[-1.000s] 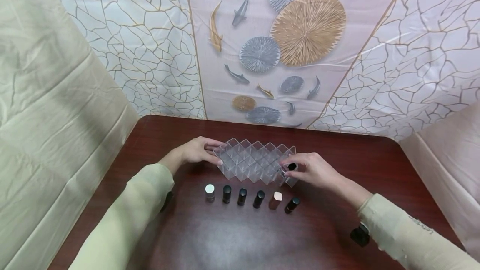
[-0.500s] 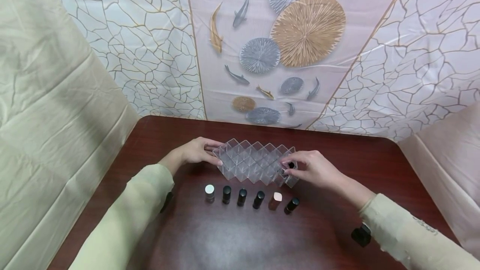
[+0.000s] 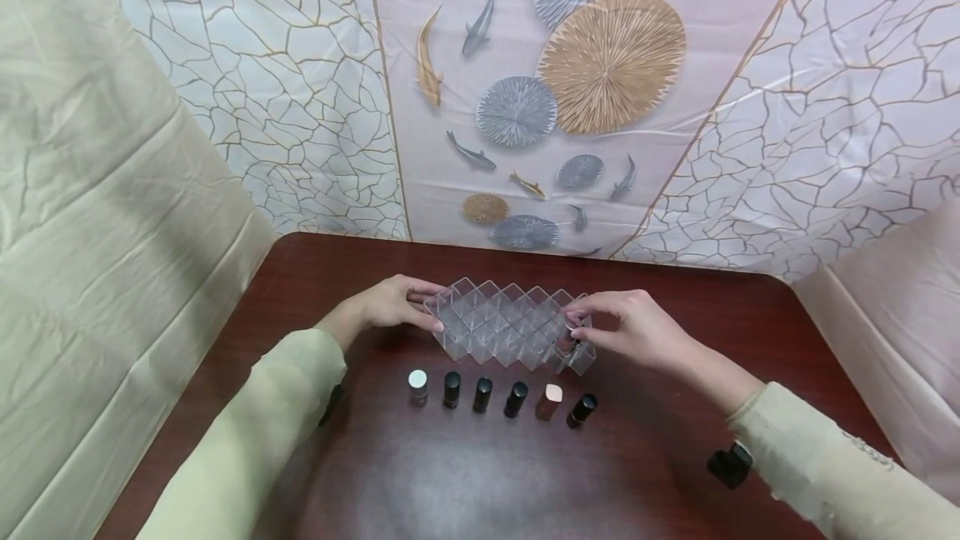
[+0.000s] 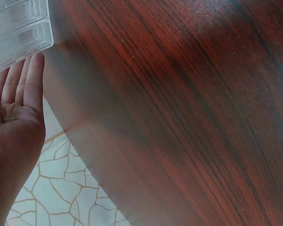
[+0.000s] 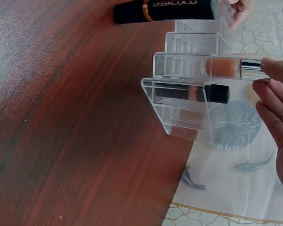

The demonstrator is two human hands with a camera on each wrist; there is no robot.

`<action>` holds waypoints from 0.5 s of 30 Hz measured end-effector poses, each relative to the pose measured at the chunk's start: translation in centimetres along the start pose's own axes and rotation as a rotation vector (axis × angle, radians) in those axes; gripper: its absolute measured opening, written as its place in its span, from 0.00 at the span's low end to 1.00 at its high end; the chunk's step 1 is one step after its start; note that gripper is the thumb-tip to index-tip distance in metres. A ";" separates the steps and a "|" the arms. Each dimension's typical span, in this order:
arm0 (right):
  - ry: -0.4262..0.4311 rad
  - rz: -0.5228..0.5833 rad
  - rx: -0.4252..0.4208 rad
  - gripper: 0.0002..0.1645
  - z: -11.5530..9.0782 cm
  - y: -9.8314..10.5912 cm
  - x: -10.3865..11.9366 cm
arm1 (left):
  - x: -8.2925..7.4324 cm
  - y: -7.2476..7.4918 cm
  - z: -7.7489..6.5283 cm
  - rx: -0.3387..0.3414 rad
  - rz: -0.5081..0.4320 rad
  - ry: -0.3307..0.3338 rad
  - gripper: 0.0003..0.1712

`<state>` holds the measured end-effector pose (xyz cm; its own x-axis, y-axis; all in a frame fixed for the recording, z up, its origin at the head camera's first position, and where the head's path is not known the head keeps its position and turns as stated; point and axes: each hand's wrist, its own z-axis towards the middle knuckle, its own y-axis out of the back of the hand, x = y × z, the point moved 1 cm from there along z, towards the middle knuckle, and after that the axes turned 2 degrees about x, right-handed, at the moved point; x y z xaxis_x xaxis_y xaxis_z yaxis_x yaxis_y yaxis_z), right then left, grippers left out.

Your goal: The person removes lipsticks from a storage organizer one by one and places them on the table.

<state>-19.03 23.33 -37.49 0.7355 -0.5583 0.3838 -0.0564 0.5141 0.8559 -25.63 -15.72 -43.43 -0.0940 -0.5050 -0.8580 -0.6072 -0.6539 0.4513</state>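
A clear acrylic organizer (image 3: 498,327) with diamond-shaped slots stands on the table. My left hand (image 3: 393,301) holds its left end, thumb in front and fingers behind; the left wrist view shows those fingers (image 4: 34,82) extended against the clear wall. Between thumb and fingertips, my right hand (image 3: 633,325) pinches the silver cap of a peach lip gloss tube (image 5: 222,67). The tube overlaps a slot near the organizer's right end, its cap end standing out beyond the top rim. Beside it, a black-capped tube (image 5: 218,93) sits in the end slot.
In front of the organizer several lipsticks stand in a row: a white-capped one (image 3: 417,387), black ones such as the rightmost lipstick (image 3: 582,411), and a pink-capped one (image 3: 550,402). A patterned cloth (image 3: 300,107) hangs behind the dark red table (image 3: 465,473).
My right hand has risen slightly with the lip gloss tube, so more of its body shows above the slot. The black cap beside it is now hidden in the head view. My left hand stays put.
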 end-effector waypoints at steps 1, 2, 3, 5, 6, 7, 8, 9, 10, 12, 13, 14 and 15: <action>-0.004 0.002 -0.004 0.19 0.0 0.2 0.1 | 0.0 0.0 0.0 0.000 0.001 -0.001 0.41; -0.005 0.005 -0.008 0.19 0.0 0.4 0.1 | 0.0 0.0 0.0 0.001 0.002 -0.001 0.41; -0.007 0.009 -0.011 0.19 0.0 0.6 0.2 | 0.0 0.0 0.0 0.001 0.002 -0.001 0.41; -0.007 0.012 -0.016 0.20 -0.1 0.9 0.4 | -0.1 0.0 0.0 0.002 -0.002 0.000 0.41; -0.005 0.011 -0.020 0.20 -0.1 1.1 0.5 | -0.1 0.0 0.0 0.003 -0.002 0.001 0.41; -0.004 0.009 -0.023 0.20 -0.1 1.3 0.6 | -0.1 0.0 -0.1 0.004 -0.004 0.002 0.41; -0.002 0.005 -0.025 0.20 -0.2 1.4 0.6 | -0.1 0.0 0.0 0.005 -0.007 0.002 0.41; -0.002 0.003 -0.028 0.20 -0.2 1.6 0.7 | -0.1 0.0 -0.1 0.005 -0.009 0.003 0.41; -0.001 0.000 -0.031 0.20 -0.2 1.7 0.8 | -0.1 0.0 0.0 0.005 -0.007 0.003 0.41; -0.001 -0.006 -0.036 0.21 -0.4 2.1 0.9 | 0.0 0.0 0.0 0.005 -0.004 0.003 0.41; -0.001 -0.010 -0.037 0.21 -0.4 2.2 1.0 | 0.0 0.0 0.0 0.005 -0.003 0.002 0.41; -0.002 -0.015 -0.040 0.21 -0.5 2.4 1.1 | 0.0 0.0 0.0 0.005 -0.005 0.002 0.41; -0.002 -0.019 -0.043 0.21 -0.6 2.5 1.2 | 0.0 0.0 0.0 0.005 -0.005 0.003 0.41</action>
<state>-17.91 24.33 -35.08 0.7347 -0.5693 0.3688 -0.0138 0.5311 0.8472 -25.61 -15.73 -43.41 -0.0885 -0.5030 -0.8598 -0.6115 -0.6539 0.4455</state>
